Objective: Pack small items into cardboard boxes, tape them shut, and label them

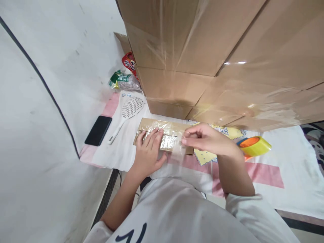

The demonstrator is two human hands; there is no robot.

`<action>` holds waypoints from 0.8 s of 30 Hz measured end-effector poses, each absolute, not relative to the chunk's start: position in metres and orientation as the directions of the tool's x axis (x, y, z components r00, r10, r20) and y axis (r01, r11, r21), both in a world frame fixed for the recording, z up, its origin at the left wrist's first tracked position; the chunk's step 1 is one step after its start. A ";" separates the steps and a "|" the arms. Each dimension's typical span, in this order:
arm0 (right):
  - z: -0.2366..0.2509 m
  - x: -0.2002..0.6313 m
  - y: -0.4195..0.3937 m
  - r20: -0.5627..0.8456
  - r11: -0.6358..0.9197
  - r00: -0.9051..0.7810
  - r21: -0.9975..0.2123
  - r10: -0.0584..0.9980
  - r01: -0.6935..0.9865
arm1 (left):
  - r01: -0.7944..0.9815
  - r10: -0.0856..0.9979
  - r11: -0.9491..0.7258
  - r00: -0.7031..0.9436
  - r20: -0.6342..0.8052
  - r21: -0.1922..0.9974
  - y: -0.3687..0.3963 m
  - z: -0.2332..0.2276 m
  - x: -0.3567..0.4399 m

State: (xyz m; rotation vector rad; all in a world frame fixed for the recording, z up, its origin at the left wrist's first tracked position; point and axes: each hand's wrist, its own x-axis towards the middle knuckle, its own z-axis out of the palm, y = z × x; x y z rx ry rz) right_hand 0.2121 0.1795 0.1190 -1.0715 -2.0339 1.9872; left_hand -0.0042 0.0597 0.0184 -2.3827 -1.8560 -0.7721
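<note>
A small flat cardboard box, wrapped in glossy clear tape, lies on the white and pink cloth in front of me. My left hand lies flat on the box's left half, fingers spread, pressing it down. My right hand hovers at the box's right part, thumb and fingers pinched on a strip of clear tape that hangs over the box's front edge. A roll of tape in an orange dispenser sits just right of my right wrist.
A tall stack of big taped cardboard cartons looms right behind the box. Left of it lie a white slotted spoon, a black phone, and snack bags. A white wall with a black cable closes the left side.
</note>
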 end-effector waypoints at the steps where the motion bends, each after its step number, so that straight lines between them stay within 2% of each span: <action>1: 0.111 0.208 0.181 -0.399 -0.066 -0.707 -0.891 0.583 0.448 | 0.915 0.904 -0.291 0.168 0.394 0.279 0.059 0.018 -0.004; 4: 0.094 0.198 0.183 -0.382 0.040 -0.641 -0.840 0.666 0.541 | 0.911 0.896 -0.317 0.198 0.397 0.262 0.058 0.018 -0.006; 11: 0.095 0.194 0.182 -0.342 0.180 -0.609 -0.752 0.716 0.634 | 0.912 0.893 -0.375 0.308 0.329 0.167 0.054 0.021 -0.011; 15: 0.103 0.185 0.179 -0.290 0.312 -0.578 -0.619 0.763 0.721 | 0.915 0.893 -0.367 0.296 0.339 0.169 0.055 0.021 -0.010; 19: 0.106 0.178 0.178 -0.263 0.374 -0.535 -0.475 0.803 0.796 | 0.916 0.890 -0.363 0.288 0.353 0.169 0.056 0.020 -0.007; 21: 0.105 0.180 0.177 -0.231 0.397 -0.559 -0.499 0.796 0.771 | 0.919 0.887 -0.357 0.277 0.369 0.169 0.056 0.019 -0.006; 24: 0.108 0.191 0.174 -0.187 0.408 -0.662 -0.659 0.726 0.632 | 0.922 0.886 -0.349 0.267 0.380 0.166 0.055 0.018 -0.005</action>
